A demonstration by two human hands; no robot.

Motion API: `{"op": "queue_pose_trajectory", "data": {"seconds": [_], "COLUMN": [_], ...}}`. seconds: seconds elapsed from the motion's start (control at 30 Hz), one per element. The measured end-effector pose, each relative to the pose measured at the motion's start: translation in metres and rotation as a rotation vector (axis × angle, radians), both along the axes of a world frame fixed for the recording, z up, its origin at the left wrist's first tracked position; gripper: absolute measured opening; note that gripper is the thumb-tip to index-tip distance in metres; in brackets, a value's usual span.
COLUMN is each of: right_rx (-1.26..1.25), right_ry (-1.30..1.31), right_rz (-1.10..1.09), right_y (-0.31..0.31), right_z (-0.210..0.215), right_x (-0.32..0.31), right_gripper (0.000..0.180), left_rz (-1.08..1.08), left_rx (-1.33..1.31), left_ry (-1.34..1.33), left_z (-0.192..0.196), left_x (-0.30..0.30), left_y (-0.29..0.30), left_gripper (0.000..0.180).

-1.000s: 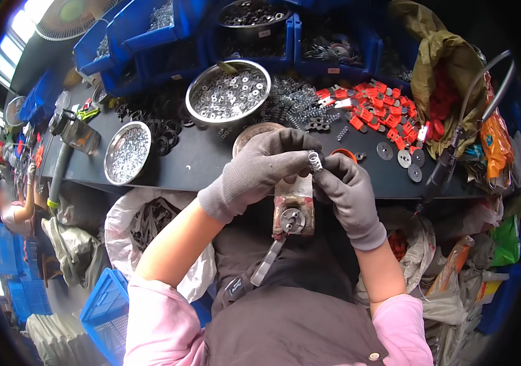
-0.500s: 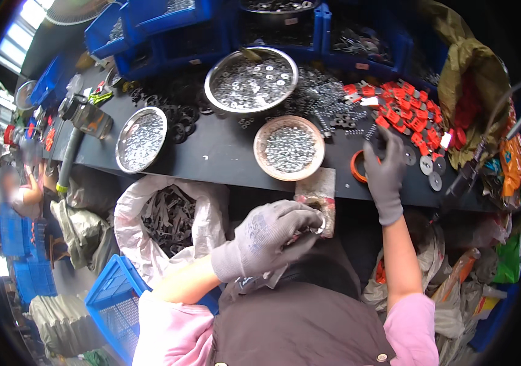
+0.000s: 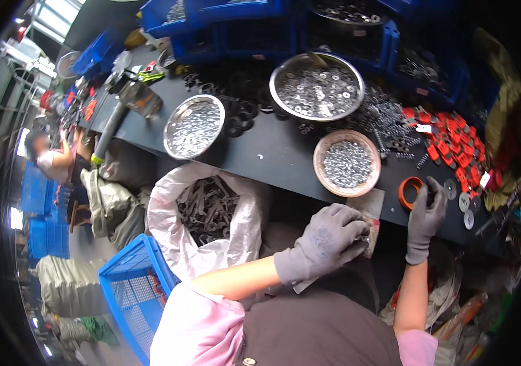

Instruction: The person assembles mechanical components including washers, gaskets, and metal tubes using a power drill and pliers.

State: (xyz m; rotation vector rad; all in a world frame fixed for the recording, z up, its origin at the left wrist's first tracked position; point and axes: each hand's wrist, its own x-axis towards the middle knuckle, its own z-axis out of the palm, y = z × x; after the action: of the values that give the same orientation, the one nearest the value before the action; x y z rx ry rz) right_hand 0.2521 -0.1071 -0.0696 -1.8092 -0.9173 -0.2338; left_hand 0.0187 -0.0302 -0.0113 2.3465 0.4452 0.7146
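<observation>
My left hand (image 3: pixel 329 243), in a grey glove, is closed on a small shiny metal piece (image 3: pixel 364 239), mostly covered by the fingers. It is beside a worn pale block (image 3: pixel 368 202) at the bench edge. My right hand (image 3: pixel 426 218), also gloved, is just right of an orange ring (image 3: pixel 409 193). Its thumb and fingers are curled together; what they may hold is too small to make out. Flat round washers (image 3: pixel 465 201) lie past its fingers. Ahead of the left hand, a pinkish bowl (image 3: pixel 318 160) holds small metal parts.
Steel bowls of metal parts (image 3: pixel 274 91) (image 3: pixel 167 137), loose springs and red plastic pieces (image 3: pixel 459 143) cover the bench. Blue bins (image 3: pixel 251 36) line the back. A white sack (image 3: pixel 161 207) of dark strips and a blue crate (image 3: pixel 127 268) stand at left. A person (image 3: pixel 59 160) is farther off.
The view has swung, so the bench appears farther right. My right hand has drawn back from the red pieces toward me, its fingers closing together. My left hand stays by the pale block.
</observation>
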Motion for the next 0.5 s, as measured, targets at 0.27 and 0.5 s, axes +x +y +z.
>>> {"op": "queue_pose_trajectory", "data": {"seconds": [0.27,0.5], "right_rx": [-0.058,-0.073], "right_ry": [0.008,0.036], "right_rz": [0.116,0.053], "right_y": [0.007,0.004], "right_z": [0.001,0.001], "right_x": [-0.006,-0.008], "right_gripper": [0.01,0.009], "left_rz": [0.159,0.131], "left_rx": [0.034,0.0], "left_ry": [-0.07,-0.079], "left_z": [-0.009,0.002], "left_x": [-0.001,-0.025], "left_y": [-0.012,0.026], "left_gripper": [0.025,0.053]}}
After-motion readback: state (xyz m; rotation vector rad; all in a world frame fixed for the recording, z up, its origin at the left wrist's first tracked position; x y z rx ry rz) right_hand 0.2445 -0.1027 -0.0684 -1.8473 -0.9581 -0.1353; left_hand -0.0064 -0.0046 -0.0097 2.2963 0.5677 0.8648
